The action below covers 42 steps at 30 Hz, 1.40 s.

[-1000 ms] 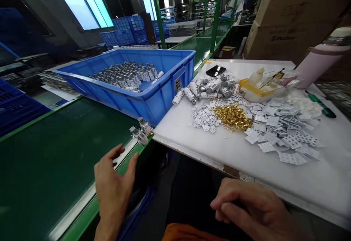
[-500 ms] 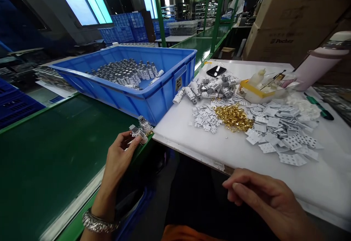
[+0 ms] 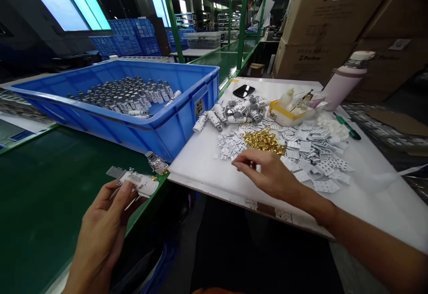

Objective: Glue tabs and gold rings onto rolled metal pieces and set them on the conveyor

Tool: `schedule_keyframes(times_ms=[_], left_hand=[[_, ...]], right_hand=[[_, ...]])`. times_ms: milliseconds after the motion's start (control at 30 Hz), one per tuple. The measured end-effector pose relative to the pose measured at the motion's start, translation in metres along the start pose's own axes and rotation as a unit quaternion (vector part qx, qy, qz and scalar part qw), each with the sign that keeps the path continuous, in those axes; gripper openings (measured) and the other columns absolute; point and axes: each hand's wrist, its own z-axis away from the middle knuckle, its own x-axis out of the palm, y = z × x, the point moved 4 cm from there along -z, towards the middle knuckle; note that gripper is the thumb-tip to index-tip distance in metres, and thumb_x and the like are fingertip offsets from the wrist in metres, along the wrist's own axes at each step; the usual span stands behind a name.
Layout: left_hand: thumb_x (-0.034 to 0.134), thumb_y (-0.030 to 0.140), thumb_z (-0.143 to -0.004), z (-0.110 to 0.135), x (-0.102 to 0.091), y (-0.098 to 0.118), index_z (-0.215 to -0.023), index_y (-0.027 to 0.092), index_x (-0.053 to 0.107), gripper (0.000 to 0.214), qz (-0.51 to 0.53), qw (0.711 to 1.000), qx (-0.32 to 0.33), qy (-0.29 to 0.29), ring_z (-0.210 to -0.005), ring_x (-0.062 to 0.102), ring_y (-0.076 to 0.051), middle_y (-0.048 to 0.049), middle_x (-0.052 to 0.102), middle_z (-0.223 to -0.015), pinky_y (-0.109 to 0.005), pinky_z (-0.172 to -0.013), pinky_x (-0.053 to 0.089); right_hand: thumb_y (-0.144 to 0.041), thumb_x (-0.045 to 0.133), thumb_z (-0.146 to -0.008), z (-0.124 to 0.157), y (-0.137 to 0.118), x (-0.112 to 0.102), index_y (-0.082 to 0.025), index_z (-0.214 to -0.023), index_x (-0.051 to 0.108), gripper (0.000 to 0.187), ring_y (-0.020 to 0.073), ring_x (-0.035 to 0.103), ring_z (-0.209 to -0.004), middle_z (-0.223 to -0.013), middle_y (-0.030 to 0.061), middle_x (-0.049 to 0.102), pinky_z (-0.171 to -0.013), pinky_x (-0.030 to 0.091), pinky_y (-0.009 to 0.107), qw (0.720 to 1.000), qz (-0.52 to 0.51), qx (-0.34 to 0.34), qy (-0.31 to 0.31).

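Note:
My left hand (image 3: 100, 229) is closed on a small white and metal part (image 3: 138, 181), held above the green conveyor belt (image 3: 43, 182). A second such part (image 3: 155, 163) lies on the belt edge by the blue bin's corner. My right hand (image 3: 267, 173) reaches over the white board (image 3: 207, 169), fingers curled close together, its fingertips near the small white perforated pieces (image 3: 229, 144) and the pile of gold rings (image 3: 264, 140). Whether it holds anything I cannot make out.
A blue bin (image 3: 167, 129) holds several metal parts. More white cylindrical parts (image 3: 230, 111), a black phone (image 3: 243, 91), a yellow tray (image 3: 287, 113), a pink bottle (image 3: 347, 80) and a green tool (image 3: 347, 127) lie on the board. Cardboard boxes (image 3: 321, 26) stand behind.
My left hand picked one part off the belt edge and drew it back. My right hand rose from below the board and reached onto it toward the white pieces. The view shifted right.

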Motion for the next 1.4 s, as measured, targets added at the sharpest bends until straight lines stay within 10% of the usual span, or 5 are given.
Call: schedule_keyframes(times_ms=[300, 667, 967, 1167, 1400], left_hand=[[0.068, 0.040, -0.079, 0.044, 0.064, -0.014, -0.116, 0.027, 0.063, 0.039, 0.136, 0.967, -0.148, -0.156, -0.104, 0.063, -0.025, -0.0035, 0.064, -0.126, -0.034, -0.071, 0.063], [0.067, 0.035, -0.081, 0.047, 0.090, -0.021, -0.122, 0.019, 0.057, 0.045, 0.174, 0.935, -0.195, -0.238, -0.106, 0.065, -0.031, -0.0138, 0.067, -0.119, -0.031, -0.060, 0.064], [0.065, 0.028, -0.083, 0.056, 0.106, -0.022, -0.116, 0.016, 0.062, 0.035, 0.213, 0.917, -0.236, -0.239, -0.089, 0.070, -0.025, -0.0122, 0.071, -0.109, -0.028, -0.056, 0.063], [0.068, 0.026, -0.082, 0.065, 0.125, -0.018, -0.095, 0.016, 0.069, 0.017, 0.249, 0.895, -0.253, -0.270, -0.057, 0.065, -0.012, -0.0022, 0.071, -0.078, -0.026, -0.051, 0.062], [0.067, 0.027, -0.082, 0.074, 0.135, -0.017, -0.097, 0.015, 0.067, 0.019, 0.250, 0.884, -0.259, -0.298, -0.064, 0.067, -0.014, -0.0056, 0.071, -0.088, -0.025, -0.054, 0.061]], right_hand=[[-0.012, 0.049, -0.091, -0.073, 0.017, 0.049, -0.014, -0.098, 0.067, 0.020, 0.0232, 0.048, -0.091, -0.093, 0.0114, 0.060, -0.071, 0.035, 0.032, 0.959, 0.249, -0.099, -0.087], [-0.007, 0.048, -0.088, -0.081, 0.013, 0.032, -0.012, -0.081, 0.061, 0.016, 0.0171, 0.049, -0.078, -0.084, 0.0087, 0.059, -0.068, 0.035, 0.028, 0.936, 0.246, -0.176, -0.178], [-0.013, 0.058, -0.086, -0.015, -0.028, -0.003, -0.015, -0.081, 0.060, 0.005, 0.0099, 0.053, -0.062, -0.071, -0.0001, 0.062, -0.058, 0.041, 0.022, 0.990, -0.040, -0.135, -0.014], [-0.009, 0.051, -0.087, 0.019, -0.046, -0.007, -0.013, -0.086, 0.062, 0.012, 0.0143, 0.056, -0.070, -0.075, 0.0054, 0.063, -0.065, 0.047, 0.027, 0.973, -0.017, -0.225, 0.052], [-0.007, 0.051, -0.088, 0.033, -0.048, -0.012, -0.012, -0.087, 0.062, 0.011, 0.0166, 0.059, -0.074, -0.077, 0.0090, 0.063, -0.066, 0.049, 0.028, 0.962, 0.020, -0.265, 0.070]])
